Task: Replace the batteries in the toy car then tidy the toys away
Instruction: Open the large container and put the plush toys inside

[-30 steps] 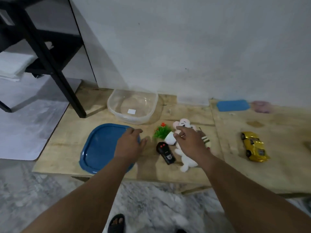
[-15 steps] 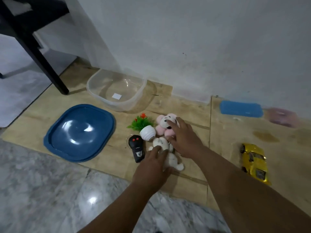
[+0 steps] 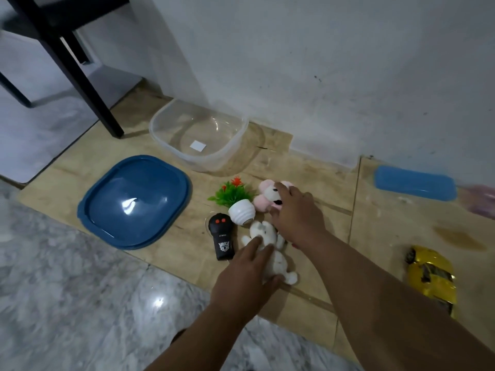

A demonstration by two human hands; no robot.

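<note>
One blue lid (image 3: 135,200) is the largest loose thing on the wooden boards (image 3: 308,167), and everything else is placed from it. One clear plastic tub (image 3: 199,135), holding nothing but a small white label on its floor, stands just behind the lid's right corner, against the white wall (image 3: 321,62). One black furniture leg (image 3: 80,76) comes down to the boards behind and left of the lid. One yellow toy car (image 3: 431,279), blurred, lies far to the right of the lid, well apart from the other toys. One blue case (image 3: 414,182) lies far to the right too, nearer the wall than the car. Two soft toys lie right of the lid: one white plush (image 3: 267,236), with the left hand (image 3: 246,279) on it, fingers laid over its middle and thumb under its lower edge, closing round it; and one pink plush (image 3: 263,199) behind that, with the right hand (image 3: 297,215) laid over it, fingers bent loosely down onto its head, though whether they grip cannot be told. One black remote (image 3: 221,236) with two red buttons lies just right of the lid. One small artificial plant (image 3: 235,199) in a white pot lies tipped between the remote and the pink plush.
</note>
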